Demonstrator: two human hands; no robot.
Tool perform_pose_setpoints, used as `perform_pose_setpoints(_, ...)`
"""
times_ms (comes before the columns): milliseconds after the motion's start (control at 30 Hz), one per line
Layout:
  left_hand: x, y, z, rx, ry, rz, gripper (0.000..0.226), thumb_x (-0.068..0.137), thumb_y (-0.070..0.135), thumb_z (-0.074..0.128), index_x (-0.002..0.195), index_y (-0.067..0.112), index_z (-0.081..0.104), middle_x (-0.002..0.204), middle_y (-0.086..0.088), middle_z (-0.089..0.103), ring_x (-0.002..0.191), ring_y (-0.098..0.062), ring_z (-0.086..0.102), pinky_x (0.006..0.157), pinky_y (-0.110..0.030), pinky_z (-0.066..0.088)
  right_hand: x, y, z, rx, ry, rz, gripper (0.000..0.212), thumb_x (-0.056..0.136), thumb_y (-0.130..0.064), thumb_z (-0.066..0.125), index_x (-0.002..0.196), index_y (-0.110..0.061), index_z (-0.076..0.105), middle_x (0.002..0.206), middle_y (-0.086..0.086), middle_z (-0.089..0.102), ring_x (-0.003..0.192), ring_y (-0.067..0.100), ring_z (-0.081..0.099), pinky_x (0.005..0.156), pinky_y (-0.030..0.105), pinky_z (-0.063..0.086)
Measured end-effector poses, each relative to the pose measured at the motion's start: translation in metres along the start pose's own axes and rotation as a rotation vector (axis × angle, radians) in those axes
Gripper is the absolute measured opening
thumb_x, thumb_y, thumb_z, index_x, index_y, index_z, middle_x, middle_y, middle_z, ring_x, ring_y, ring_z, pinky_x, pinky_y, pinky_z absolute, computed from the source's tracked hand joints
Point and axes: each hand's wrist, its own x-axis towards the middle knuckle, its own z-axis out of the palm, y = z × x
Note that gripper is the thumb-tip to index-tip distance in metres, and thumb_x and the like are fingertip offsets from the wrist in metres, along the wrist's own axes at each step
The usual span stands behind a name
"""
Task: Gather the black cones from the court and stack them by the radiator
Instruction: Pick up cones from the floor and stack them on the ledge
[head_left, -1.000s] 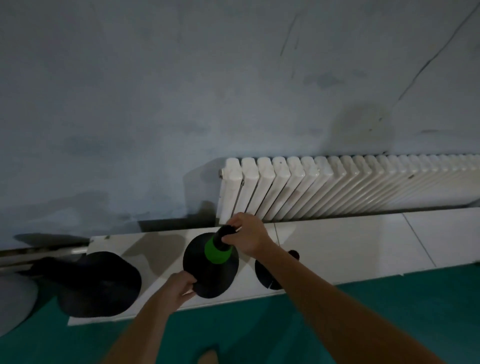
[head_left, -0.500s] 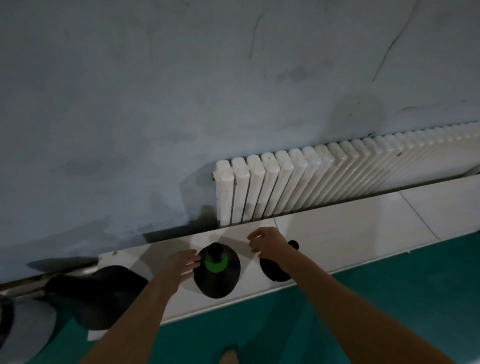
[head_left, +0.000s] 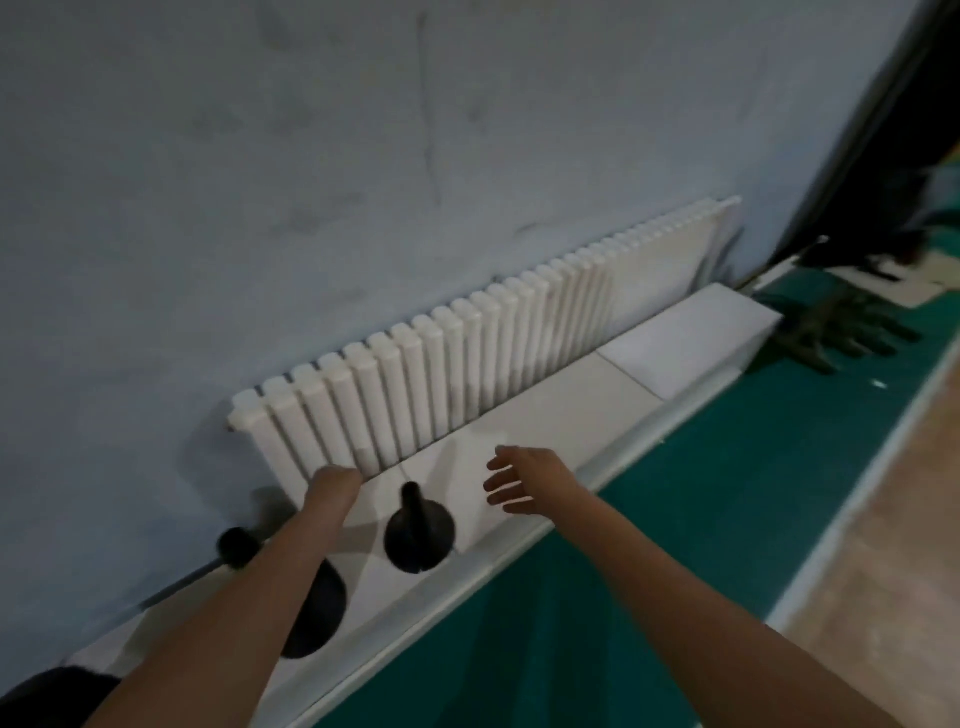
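Observation:
A black cone (head_left: 418, 538) stands upright on the white tiled ledge (head_left: 561, 410) in front of the white radiator (head_left: 467, 353). A second, wider black cone (head_left: 317, 618) sits to its left on the ledge, mostly hidden under my left forearm. My left hand (head_left: 332, 483) hovers over the ledge near the radiator's left end, fingers pointing away, holding nothing. My right hand (head_left: 519, 483) floats to the right of the upright cone with fingers spread, also empty. Neither hand touches a cone.
A dark rounded object (head_left: 47, 696) lies at the bottom left. Green floor (head_left: 675, 493) runs along the ledge, then a white line and wooden court floor (head_left: 893, 545). Dark clutter (head_left: 852, 332) lies past the ledge's far end, beside a dark opening.
Both hands let go of the green-banded cone on the ledge and drew away from it. The view has swung to the right, and my left forearm now covers that cone.

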Motion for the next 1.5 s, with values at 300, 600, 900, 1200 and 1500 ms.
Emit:
perform_pose_setpoints(300, -0.165, 0.073, 0.235, 0.343, -0.398, 0.308, 0.021, 0.094, 0.014, 0.053, 0.074, 0.011, 0.051, 0.080, -0.004, 0.049, 0.068, -0.015, 0.043, 0.072, -0.024, 0.037, -0.150, 0.069, -0.241, 0.282, 0.397, -0.102, 0.025, 0.098, -0.027, 0.047, 0.088, -0.008, 0.059, 0.078, 0.011, 0.066, 0.066, 0.023, 0.064, 0.066, 0.030, 0.050)
perform_pose_setpoints(600, -0.342, 0.056, 0.448, 0.618, -0.785, 0.588, 0.027, 0.093, 0.014, 0.056, 0.115, 0.001, 0.063, 0.125, -0.014, 0.059, 0.102, -0.023, 0.052, 0.082, -0.027, 0.035, -0.314, 0.195, -0.399, 0.472, 0.796, -0.042, 0.026, 0.098, -0.026, 0.045, 0.102, -0.005, 0.060, 0.087, 0.013, 0.066, 0.069, 0.022, 0.063, 0.061, 0.025, 0.047)
perform_pose_setpoints(900, -0.477, 0.049, 0.633, 0.838, -1.136, 0.665, 0.033, 0.094, 0.021, 0.056, 0.124, 0.006, 0.058, 0.127, -0.009, 0.056, 0.125, -0.026, 0.047, 0.089, -0.034, 0.039, -0.407, 0.287, -0.512, 0.644, 1.128, 0.089, 0.031, 0.095, -0.029, 0.050, 0.103, -0.004, 0.065, 0.091, 0.014, 0.073, 0.080, 0.027, 0.070, 0.077, 0.036, 0.056)
perform_pose_setpoints(1200, -0.622, 0.034, 0.787, 0.994, -1.451, 0.819, 0.017, 0.093, 0.023, 0.055, 0.106, 0.015, 0.063, 0.114, -0.006, 0.065, 0.108, -0.019, 0.054, 0.084, -0.034, 0.042, -0.495, 0.344, -0.609, 0.845, 1.469, 0.238, 0.030, 0.099, -0.028, 0.044, 0.107, -0.005, 0.062, 0.097, 0.012, 0.070, 0.087, 0.024, 0.069, 0.070, 0.030, 0.055)
perform_pose_setpoints(1500, -0.771, -0.043, 0.873, 1.224, -1.654, 0.802, 0.021, 0.096, 0.017, 0.054, 0.113, 0.007, 0.061, 0.111, -0.005, 0.062, 0.111, -0.020, 0.053, 0.091, -0.036, 0.045, -0.593, 0.426, -0.658, 1.092, 1.618, 0.339, 0.029, 0.099, -0.027, 0.044, 0.110, -0.006, 0.060, 0.100, 0.011, 0.069, 0.089, 0.024, 0.068, 0.078, 0.033, 0.054)
